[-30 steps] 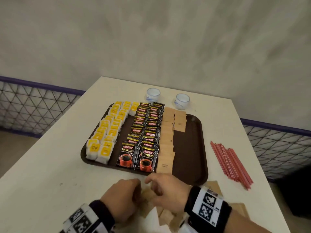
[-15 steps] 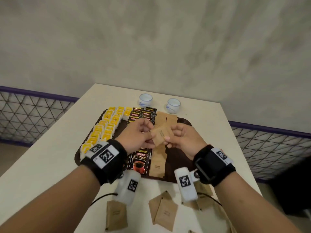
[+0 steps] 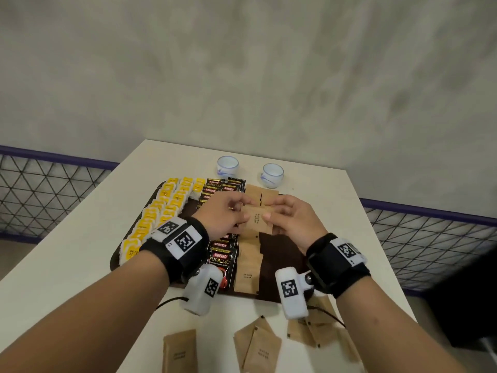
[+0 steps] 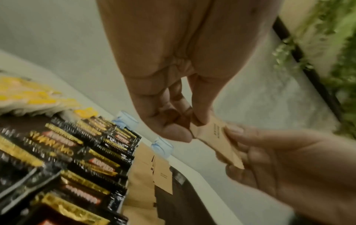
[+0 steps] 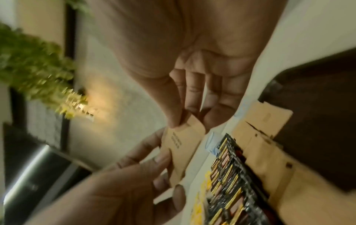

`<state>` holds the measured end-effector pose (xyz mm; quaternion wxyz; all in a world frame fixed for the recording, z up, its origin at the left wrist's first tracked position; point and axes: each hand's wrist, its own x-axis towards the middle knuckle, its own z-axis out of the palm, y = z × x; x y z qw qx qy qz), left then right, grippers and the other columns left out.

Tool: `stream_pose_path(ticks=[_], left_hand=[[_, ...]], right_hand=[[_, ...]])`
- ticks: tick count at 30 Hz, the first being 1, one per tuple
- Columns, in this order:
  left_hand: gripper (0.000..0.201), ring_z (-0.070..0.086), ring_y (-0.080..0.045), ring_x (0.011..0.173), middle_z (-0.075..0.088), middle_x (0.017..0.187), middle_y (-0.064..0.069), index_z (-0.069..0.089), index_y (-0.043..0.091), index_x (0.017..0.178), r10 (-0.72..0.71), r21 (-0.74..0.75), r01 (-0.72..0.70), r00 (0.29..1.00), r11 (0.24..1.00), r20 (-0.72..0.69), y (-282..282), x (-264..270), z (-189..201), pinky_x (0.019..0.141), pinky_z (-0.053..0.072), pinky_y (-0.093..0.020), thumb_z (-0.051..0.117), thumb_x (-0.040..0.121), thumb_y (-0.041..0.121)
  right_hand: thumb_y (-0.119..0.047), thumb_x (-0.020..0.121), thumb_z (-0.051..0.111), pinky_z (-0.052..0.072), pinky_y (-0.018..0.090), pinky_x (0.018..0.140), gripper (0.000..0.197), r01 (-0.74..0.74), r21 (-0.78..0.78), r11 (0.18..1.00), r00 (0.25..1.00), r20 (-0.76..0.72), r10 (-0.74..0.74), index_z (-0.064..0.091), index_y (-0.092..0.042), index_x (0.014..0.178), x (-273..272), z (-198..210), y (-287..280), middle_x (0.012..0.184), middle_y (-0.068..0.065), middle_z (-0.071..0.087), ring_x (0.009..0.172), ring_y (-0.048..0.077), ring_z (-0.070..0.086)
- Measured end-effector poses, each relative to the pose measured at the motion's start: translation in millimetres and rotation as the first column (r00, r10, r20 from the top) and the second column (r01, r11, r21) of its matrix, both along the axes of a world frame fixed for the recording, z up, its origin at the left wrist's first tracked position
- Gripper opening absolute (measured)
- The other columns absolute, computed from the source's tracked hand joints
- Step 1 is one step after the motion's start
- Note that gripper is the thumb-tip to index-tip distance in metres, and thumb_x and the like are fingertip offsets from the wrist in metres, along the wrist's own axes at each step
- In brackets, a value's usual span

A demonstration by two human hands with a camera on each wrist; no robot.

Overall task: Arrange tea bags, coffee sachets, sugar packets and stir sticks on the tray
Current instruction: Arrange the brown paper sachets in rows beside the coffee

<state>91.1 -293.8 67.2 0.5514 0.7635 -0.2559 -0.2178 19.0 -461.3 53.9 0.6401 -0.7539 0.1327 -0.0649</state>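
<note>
Above the dark brown tray (image 3: 282, 246) both hands hold one brown sugar packet (image 3: 258, 219) (image 4: 215, 141) (image 5: 183, 143). My left hand (image 3: 226, 214) pinches its left edge, my right hand (image 3: 291, 219) pinches its right edge. On the tray lie rows of yellow tea bags (image 3: 158, 211), black coffee sachets (image 3: 222, 254) and a column of brown sugar packets (image 3: 248, 267). The stir sticks are out of view.
Two small white cups (image 3: 227, 166) (image 3: 272, 175) stand behind the tray. Several loose brown sugar packets (image 3: 258, 345) lie on the white table (image 3: 67, 265) near its front edge. A wire fence (image 3: 40, 189) runs behind the table on both sides.
Both hands rose from the loose packets at the table's front edge and carried one sugar packet over the tray. The head view dropped, hiding the red stir sticks.
</note>
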Motion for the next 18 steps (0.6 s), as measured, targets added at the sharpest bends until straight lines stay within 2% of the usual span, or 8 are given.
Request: stream_pose_path(ticks=[2,5,7,9,12,13,15,18], left_hand=[[0.026,0.053,-0.005,0.064,0.047,0.077,0.001,0.066,0.016,0.107,-0.049,0.086,0.036,0.988,0.996,0.149,-2,-1,4,0.056,0.050,-0.012,0.058,0.089,-0.001],[0.023,0.056,-0.010,0.062,0.057,0.077,0.000,0.061,0.023,0.103,0.019,0.109,-0.042,0.979,0.993,0.204,-2,-9,-1,0.063,0.054,-0.028,0.067,0.084,0.011],[0.026,0.060,-0.013,0.069,0.063,0.087,-0.001,0.056,0.023,0.099,0.023,0.223,-0.067,0.980,0.973,0.196,0,-21,-7,0.065,0.054,-0.031,0.072,0.079,0.021],[0.030,0.059,-0.014,0.084,0.061,0.100,0.000,0.054,0.023,0.101,-0.239,0.516,0.101,0.948,0.851,0.208,3,-43,-18,0.075,0.054,-0.031,0.072,0.078,0.029],[0.054,0.052,-0.021,0.107,0.049,0.120,0.002,0.048,0.022,0.123,-0.720,0.822,0.327,0.680,0.466,0.138,2,-86,-40,0.090,0.050,-0.039,0.069,0.079,0.045],[0.063,0.049,-0.023,0.111,0.043,0.122,0.002,0.044,0.023,0.129,-0.780,0.844,0.342,0.611,0.413,0.134,1,-96,-45,0.092,0.048,-0.040,0.069,0.077,0.049],[0.077,0.043,-0.024,0.110,0.035,0.124,0.001,0.037,0.023,0.137,-0.795,0.858,0.329,0.590,0.395,0.140,-3,-107,-46,0.094,0.045,-0.043,0.073,0.074,0.049],[0.082,0.042,-0.026,0.107,0.029,0.122,-0.003,0.038,0.019,0.136,-0.813,0.867,0.309,0.558,0.390,0.166,-7,-114,-38,0.092,0.046,-0.045,0.079,0.069,0.045]], right_hand=[[-0.001,0.082,0.071,0.054,0.028,0.061,0.028,-0.075,-0.201,0.977,0.997,-0.014,0.074,0.062,-0.012,0.106,1,4,-1,0.076,0.006,0.066,0.064,0.016,0.063],[-0.002,0.082,0.071,0.051,0.024,0.056,0.029,-0.131,-0.336,0.933,0.991,-0.075,0.112,0.063,-0.017,0.105,1,6,-7,0.075,0.006,0.065,0.064,0.016,0.061],[0.002,0.084,0.068,0.049,0.021,0.052,0.028,-0.048,-0.297,0.954,0.996,-0.088,0.023,0.063,-0.013,0.106,2,4,-19,0.080,0.009,0.063,0.063,0.017,0.059],[0.007,0.086,0.063,0.049,0.018,0.050,0.024,0.067,-0.139,0.988,0.992,-0.100,-0.082,0.063,-0.010,0.104,0,0,-30,0.082,0.009,0.062,0.063,0.016,0.058],[0.016,0.087,0.055,0.053,0.024,0.058,0.033,0.142,0.122,0.982,0.984,-0.129,-0.126,0.058,-0.012,0.105,-7,-8,-40,0.088,0.010,0.064,0.076,0.021,0.064],[0.018,0.087,0.054,0.055,0.028,0.064,0.039,0.146,0.176,0.974,0.984,-0.131,-0.124,0.054,-0.012,0.112,-9,-10,-40,0.093,0.011,0.063,0.084,0.024,0.065],[0.019,0.086,0.053,0.058,0.034,0.073,0.053,0.136,0.221,0.966,0.987,-0.109,-0.114,0.049,-0.017,0.124,-10,-9,-38,0.097,0.012,0.062,0.098,0.030,0.065],[0.021,0.085,0.054,0.060,0.039,0.078,0.064,0.107,0.215,0.971,0.994,-0.038,-0.101,0.045,-0.023,0.130,-11,-5,-32,0.091,0.009,0.060,0.099,0.031,0.066]])
